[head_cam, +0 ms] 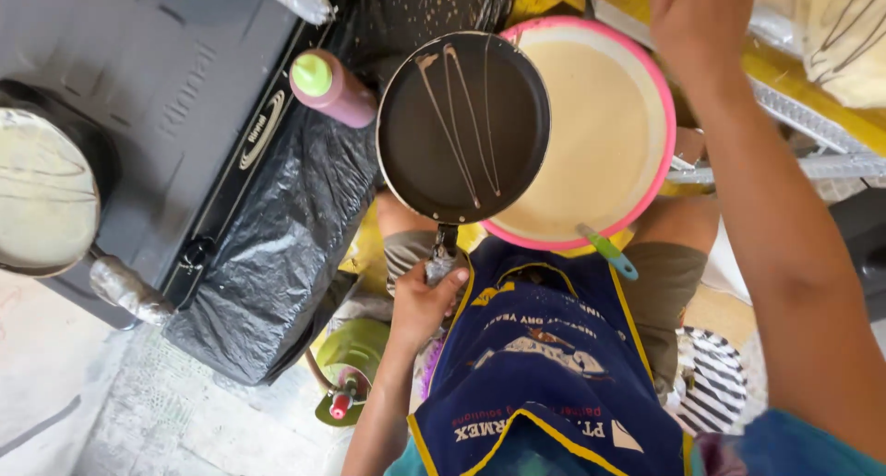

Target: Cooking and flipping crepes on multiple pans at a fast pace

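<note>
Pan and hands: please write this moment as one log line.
left hand: holds pan handle | pan: batter streaks, over pink basin | right hand: raised beyond basin

Round black frying pan (pixel 461 125) sits partly over the pink-rimmed batter bowl (pixel 604 125) to its right; pink green-capped squeeze bottle (pixel 330 88) lies left, grey stove (pixel 157 116) further left.
</note>
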